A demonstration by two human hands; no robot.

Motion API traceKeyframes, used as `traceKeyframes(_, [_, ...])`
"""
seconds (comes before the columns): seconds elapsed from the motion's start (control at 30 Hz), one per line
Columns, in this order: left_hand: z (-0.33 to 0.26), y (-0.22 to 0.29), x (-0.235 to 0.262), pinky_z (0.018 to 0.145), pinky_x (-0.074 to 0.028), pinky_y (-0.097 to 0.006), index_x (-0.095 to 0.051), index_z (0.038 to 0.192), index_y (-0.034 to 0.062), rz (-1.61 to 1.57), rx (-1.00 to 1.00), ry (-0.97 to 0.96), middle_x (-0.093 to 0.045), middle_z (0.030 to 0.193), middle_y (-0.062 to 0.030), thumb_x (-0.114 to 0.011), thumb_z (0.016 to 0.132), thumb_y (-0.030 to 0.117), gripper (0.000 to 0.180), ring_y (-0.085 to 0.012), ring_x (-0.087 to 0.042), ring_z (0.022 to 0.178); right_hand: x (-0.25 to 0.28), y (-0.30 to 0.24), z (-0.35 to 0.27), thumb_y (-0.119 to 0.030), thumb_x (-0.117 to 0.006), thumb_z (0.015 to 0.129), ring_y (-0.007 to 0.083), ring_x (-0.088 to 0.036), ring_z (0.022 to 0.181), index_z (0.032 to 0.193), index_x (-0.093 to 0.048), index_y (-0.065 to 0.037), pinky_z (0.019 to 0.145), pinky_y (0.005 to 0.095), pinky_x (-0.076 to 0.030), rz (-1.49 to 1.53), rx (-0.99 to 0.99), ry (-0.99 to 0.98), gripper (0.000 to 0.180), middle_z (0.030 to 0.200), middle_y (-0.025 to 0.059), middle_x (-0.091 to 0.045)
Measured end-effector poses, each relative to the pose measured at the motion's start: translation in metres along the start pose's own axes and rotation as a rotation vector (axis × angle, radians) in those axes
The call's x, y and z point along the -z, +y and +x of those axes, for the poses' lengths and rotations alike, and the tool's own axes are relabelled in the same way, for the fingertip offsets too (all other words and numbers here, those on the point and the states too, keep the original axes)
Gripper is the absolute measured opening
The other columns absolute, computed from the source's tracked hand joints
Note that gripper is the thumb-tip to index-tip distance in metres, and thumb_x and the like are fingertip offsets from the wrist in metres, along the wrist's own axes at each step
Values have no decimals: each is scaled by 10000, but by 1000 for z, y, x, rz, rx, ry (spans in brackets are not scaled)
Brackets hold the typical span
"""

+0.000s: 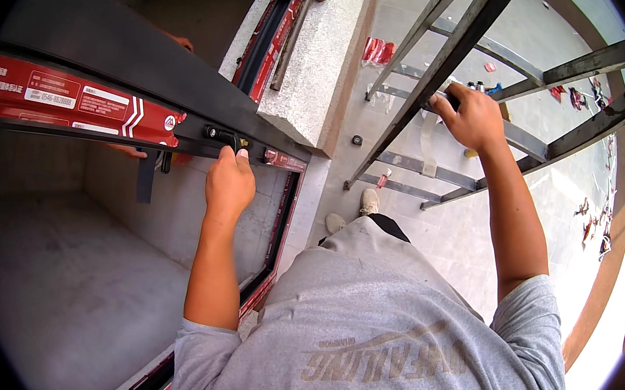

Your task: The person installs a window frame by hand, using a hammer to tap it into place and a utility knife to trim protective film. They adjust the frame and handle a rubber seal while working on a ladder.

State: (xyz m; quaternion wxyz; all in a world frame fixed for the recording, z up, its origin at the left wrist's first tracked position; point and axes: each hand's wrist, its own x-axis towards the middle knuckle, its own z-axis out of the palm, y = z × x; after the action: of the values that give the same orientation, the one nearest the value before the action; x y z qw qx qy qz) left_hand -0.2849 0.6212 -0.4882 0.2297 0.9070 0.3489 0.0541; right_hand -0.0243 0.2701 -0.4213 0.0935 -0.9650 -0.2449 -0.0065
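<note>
The left hand (230,187) curls around the black window handle (222,136) on the dark frame (151,68); an off-angle pull could make it slip. The right hand (476,119) bends over the metal ladder (462,42) (whether gripping, I cannot tell); leaning there could shift it.

"What's underneath it all?"

"A pale grey tiled floor (416,214), with a metal ladder (469,37) standing on it."

"Anything lying there?"

"A crumpled red-and-white wrapper (377,52) near the ladder's far end, a small dark block (357,140) left of the rails, and a little red scrap (383,178) close to the shoes (370,202) planted there. More dark and red scraps (588,230) are strewn over to the right."

"And higher up?"

"A rough white ledge (335,39). A hammer (292,43) lies along its left edge; what exactly bears it, I can't tell."
</note>
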Motion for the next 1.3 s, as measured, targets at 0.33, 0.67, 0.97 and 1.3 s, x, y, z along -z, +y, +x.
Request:
traceKeyframes(0.33, [1, -5, -1, 814, -522, -551, -579, 964, -55, 25, 10, -38, -711, 869, -282, -524, 1097, 328, 409, -515, -681, 873, 0, -1, 2, -595, -611, 949, 434, -716, 900, 958, -770, -19, 819, 507, -564, -17, 1, -3, 598, 900, 233, -741])
traceKeyframes(0.67, [6, -5, -6, 841, -491, -601, -599, 969, -60, 15, -32, 9, -695, 940, -334, -499, 1103, 380, 470, -560, -643, 949, -2, 2, 2, -592, -615, 945, 428, -721, 874, 973, -774, -27, 802, 505, -567, -21, 17, 17, 588, 857, 227, -738])
traceKeyframes(0.97, [3, 1, -1, 852, -501, -602, -587, 978, -54, 11, -15, -14, -697, 975, -344, -510, 1100, 345, 425, -557, -656, 953, -3, 1, 1, -592, -615, 948, 433, -714, 857, 914, -759, -26, 785, 513, -561, -12, 14, 38, 585, 836, 226, -728])
traceKeyframes(1.3, [-7, -9, 35, 776, -548, -525, -662, 1031, -30, -61, -71, -135, -734, 964, -261, -615, 1060, 356, 390, -457, -703, 856, -1, 3, -4, -586, -622, 942, 443, -703, 841, 894, -742, -21, 764, 524, -551, 3, 18, 57, 580, 818, 226, -716])
